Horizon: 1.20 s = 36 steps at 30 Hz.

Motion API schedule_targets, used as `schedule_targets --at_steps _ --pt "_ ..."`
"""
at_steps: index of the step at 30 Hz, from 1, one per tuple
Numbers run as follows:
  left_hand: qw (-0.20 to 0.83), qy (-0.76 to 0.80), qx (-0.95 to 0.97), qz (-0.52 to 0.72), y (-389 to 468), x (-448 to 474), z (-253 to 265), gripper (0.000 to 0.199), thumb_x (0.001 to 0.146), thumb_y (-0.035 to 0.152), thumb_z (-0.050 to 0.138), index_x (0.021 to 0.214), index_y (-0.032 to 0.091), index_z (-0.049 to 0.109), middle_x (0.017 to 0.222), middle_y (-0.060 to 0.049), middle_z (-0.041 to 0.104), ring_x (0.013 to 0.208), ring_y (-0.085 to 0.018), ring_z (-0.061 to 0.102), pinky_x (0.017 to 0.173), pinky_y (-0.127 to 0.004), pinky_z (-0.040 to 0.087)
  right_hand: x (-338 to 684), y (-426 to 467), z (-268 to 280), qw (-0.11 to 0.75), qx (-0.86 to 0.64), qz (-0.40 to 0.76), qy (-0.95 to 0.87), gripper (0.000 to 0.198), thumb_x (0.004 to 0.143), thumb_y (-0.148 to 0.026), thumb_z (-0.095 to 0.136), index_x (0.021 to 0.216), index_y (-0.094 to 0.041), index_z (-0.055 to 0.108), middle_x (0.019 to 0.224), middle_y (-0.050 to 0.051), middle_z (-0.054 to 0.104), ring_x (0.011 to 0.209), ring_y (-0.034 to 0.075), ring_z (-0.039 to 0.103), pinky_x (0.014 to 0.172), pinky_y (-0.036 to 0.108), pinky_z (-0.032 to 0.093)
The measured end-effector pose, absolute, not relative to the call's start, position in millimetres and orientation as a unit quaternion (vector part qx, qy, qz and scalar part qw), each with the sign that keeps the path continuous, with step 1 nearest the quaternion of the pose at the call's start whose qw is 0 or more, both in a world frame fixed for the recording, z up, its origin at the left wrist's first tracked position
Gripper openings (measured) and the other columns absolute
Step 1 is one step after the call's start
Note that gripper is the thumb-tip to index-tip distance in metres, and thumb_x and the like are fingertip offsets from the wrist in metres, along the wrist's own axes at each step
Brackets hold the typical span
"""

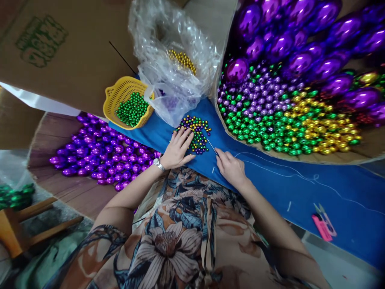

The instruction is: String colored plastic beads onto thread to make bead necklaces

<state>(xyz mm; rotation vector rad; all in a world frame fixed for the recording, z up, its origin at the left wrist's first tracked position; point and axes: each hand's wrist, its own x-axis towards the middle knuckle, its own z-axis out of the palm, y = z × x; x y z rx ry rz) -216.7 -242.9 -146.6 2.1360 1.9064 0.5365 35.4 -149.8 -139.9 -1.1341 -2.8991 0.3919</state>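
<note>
Hands: two in the head view; left hand (179, 147) with fingers a little parted, flat over the pile, thumb out; right hand (231, 167) with fingers pinching the needle.
Needle: one thin metal needle (212, 147), its far end at the pile's right side.
Bead pile: one mixed bead pile (199, 138) of green, gold and purple, too many to count, mid-length on the blue worktop (270, 188), between its near and far edges.
Thread: white thread (315, 177) trailing from near the right hand toward the worktop's right end.
White slips: two, one (213, 169) by the near edge below the right hand, one (289, 206) farther right.
Cutting tools: one pair of scissors (327, 220) beside one pink object (320, 228), at the near edge's right part.
Basket: one yellow basket (112, 102) of green beads, at the worktop's left end.
Cartons: purple beads fill the left one (45, 140); mixed beads and big purple balls, the right one (368, 146), along the far edge.
In the way: left hand hides part of the pile; one clear bag (144, 40) overlaps the basket's rim.
</note>
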Motion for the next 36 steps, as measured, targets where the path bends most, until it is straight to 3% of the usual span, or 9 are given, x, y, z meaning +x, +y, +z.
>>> schedule_targets --at_steps 7,13,17,23,31,36 --pt "0.109 0.675 0.710 0.170 -234.5 -205.9 -149.6 0.082 0.087 0.066 0.048 0.152 0.020 0.028 0.159 -0.018 0.024 0.149 -0.039 0.014 0.119 -0.060 0.014 48.3 -164.3 -139.8 0.031 -0.338 0.176 -0.924 0.044 0.100 -0.032 0.035 0.141 -0.027 0.051 0.100 0.004 0.071 0.076 0.012 0.064 0.065 0.021 0.045" --pt "0.094 0.670 0.678 0.288 -249.7 -202.7 -146.7 0.040 0.096 0.041 0.047 0.131 0.024 0.053 0.136 -0.012 0.055 0.142 -0.029 0.035 0.115 -0.057 0.032 54.4 -174.8 -137.0 0.021 -0.276 0.208 -0.938 0.044 0.101 -0.030 0.034 0.142 -0.025 0.050 0.103 0.004 0.073 0.078 0.011 0.066 0.069 0.019 0.047" --pt "0.081 0.689 0.644 0.323 -264.8 -199.9 -146.1 0.025 0.096 0.030 0.047 0.115 0.024 0.061 0.125 -0.009 0.062 0.138 -0.027 0.042 0.115 -0.059 0.031 46.7 -181.3 -135.2 0.012 -0.246 0.223 -0.943 0.044 0.100 -0.027 0.036 0.141 -0.025 0.051 0.099 0.003 0.074 0.078 0.010 0.066 0.070 0.019 0.047" --pt "0.067 0.701 0.652 0.281 -280.0 -201.0 -145.8 0.020 0.092 0.032 0.052 0.105 0.023 0.065 0.124 -0.009 0.062 0.139 -0.029 0.040 0.114 -0.060 0.033 29.2 -187.5 -134.4 0.007 -0.209 0.209 -0.955 0.045 0.097 -0.024 0.040 0.139 -0.024 0.053 0.082 0.001 0.072 0.069 0.010 0.063 0.063 0.020 0.042" --pt "0.050 0.694 0.661 0.279 -284.9 -197.6 -154.1 0.024 0.090 0.029 0.056 0.112 0.028 0.066 0.138 -0.006 0.052 0.145 -0.032 0.027 0.115 -0.063 0.024 16.0 -193.6 -126.6 -0.086 -0.224 0.198 -0.951 0.049 0.095 -0.024 0.041 0.143 -0.027 0.048 0.092 0.003 0.072 0.072 0.010 0.064 0.063 0.021 0.039" --pt "0.062 0.694 0.661 0.277 -283.6 -197.1 -155.2 0.023 0.089 0.029 0.058 0.111 0.030 0.067 0.140 -0.005 0.050 0.146 -0.032 0.024 0.116 -0.064 0.021 19.0 -193.5 -126.4 -0.088 -0.240 0.197 -0.947 0.049 0.095 -0.023 0.038 0.143 -0.026 0.048 0.090 0.002 0.072 0.072 0.011 0.065 0.061 0.022 0.038"
